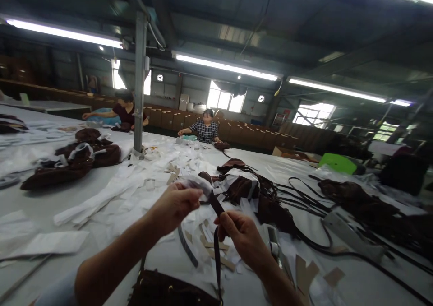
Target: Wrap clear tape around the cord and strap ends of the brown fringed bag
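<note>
My right hand (241, 234) is closed around a dark brown strap (215, 204), whose lower part hangs down toward a dark brown bag (176, 291) at the bottom edge. Up and to the left of it, my left hand (177, 205) pinches thin whitish wrapping (196, 182) at the strap's upper end. Whether that wrapping is plastic or paper I cannot tell. A grey strip (187, 247) curves downward below my left hand. Only the top of the bag shows, with small gold-coloured metal pieces on it.
White scraps (135, 184) cover much of the table. Brown bags with long straps (270, 202) lie ahead to the right, and another brown pile (81, 157) lies left. A metal post (139, 80) rises from the table. Two people sit across it. Cardboard pieces (306, 272) lie at lower right.
</note>
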Action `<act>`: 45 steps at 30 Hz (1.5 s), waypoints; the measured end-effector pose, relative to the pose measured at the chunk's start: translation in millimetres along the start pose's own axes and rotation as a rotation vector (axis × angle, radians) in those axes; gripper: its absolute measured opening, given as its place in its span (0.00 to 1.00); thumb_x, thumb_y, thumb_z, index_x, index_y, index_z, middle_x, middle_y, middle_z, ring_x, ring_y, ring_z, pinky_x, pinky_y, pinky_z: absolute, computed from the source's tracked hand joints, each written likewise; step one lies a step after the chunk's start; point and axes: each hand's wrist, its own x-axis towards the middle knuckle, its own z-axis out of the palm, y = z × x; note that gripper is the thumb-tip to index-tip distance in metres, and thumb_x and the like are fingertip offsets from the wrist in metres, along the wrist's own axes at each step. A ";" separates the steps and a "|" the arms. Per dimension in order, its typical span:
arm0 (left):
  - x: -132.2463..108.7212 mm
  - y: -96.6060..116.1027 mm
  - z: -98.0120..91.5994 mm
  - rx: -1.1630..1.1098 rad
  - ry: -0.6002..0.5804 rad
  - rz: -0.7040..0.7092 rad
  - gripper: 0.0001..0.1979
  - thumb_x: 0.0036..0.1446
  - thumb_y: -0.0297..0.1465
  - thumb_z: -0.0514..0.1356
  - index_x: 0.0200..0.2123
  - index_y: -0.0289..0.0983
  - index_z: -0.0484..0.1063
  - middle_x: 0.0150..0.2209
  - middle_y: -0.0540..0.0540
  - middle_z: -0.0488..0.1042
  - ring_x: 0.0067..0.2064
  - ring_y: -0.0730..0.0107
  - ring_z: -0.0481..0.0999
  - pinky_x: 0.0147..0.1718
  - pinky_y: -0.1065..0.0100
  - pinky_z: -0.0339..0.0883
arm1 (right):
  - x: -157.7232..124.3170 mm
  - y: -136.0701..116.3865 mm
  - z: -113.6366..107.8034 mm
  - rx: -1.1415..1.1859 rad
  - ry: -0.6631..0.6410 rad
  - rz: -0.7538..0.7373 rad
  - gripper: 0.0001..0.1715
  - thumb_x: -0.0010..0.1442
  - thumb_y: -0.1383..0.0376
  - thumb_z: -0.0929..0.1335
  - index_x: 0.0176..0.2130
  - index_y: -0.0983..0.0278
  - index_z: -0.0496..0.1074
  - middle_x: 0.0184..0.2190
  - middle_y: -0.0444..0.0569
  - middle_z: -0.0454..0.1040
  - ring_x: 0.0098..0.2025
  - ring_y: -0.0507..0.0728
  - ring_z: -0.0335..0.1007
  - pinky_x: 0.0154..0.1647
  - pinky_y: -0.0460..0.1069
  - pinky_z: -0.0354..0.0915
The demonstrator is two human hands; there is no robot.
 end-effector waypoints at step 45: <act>8.3 4.0 -129.7 1.606 -0.093 0.535 0.37 0.52 0.42 0.64 0.63 0.41 0.56 0.60 0.36 0.61 0.60 0.48 0.60 0.58 0.49 0.54 | -1.6 43.8 -8.8 0.088 0.201 0.094 0.27 0.55 0.47 0.67 0.19 0.65 0.64 0.11 0.35 0.47 0.14 0.45 0.39 0.15 0.45 0.34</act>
